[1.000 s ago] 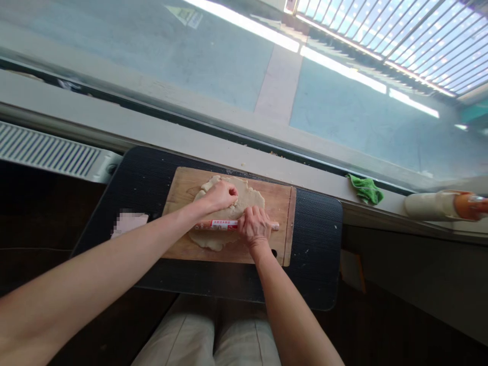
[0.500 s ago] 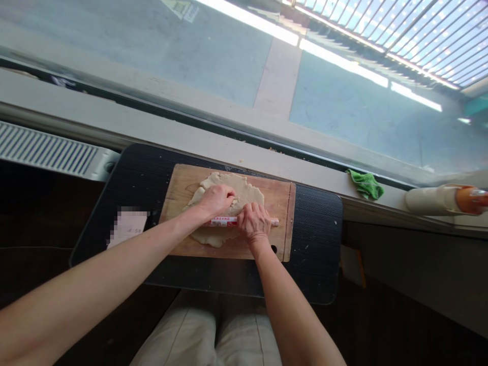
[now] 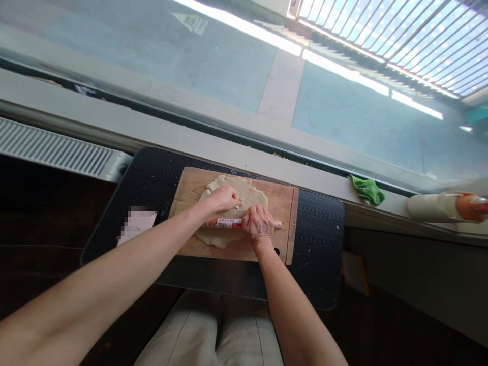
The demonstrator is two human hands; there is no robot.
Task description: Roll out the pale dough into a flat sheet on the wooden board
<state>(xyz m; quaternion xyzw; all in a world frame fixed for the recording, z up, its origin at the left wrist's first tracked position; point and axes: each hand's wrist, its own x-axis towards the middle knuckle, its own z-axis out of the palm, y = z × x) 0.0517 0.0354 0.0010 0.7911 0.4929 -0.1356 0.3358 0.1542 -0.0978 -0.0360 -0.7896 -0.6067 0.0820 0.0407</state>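
A flat, ragged-edged sheet of pale dough (image 3: 253, 195) lies on a wooden cutting board (image 3: 190, 185). Over its middle, my left hand (image 3: 224, 198) is closed, its fingertips pinching at torn bits of dough. Across the sheet's near part rests a rolling pin (image 3: 229, 222) with a red and white printed label. My right hand (image 3: 259, 222) wraps round the pin toward its right end, which sticks out past the fingers. My left wrist and forearm hide the pin's left end and part of the dough.
The board lies on a black table (image 3: 318, 223) against a windowsill (image 3: 183, 140). A pale paper (image 3: 137, 223), partly blurred out, is at the table's left. On the sill are a green cloth (image 3: 368, 189) and a white bottle-like container (image 3: 430, 207). A radiator (image 3: 76, 152) stands left.
The whole view has shifted slightly, moving the table and board a little to the right in the picture. My hands keep nearly the same places over the dough and on the rolling pin.
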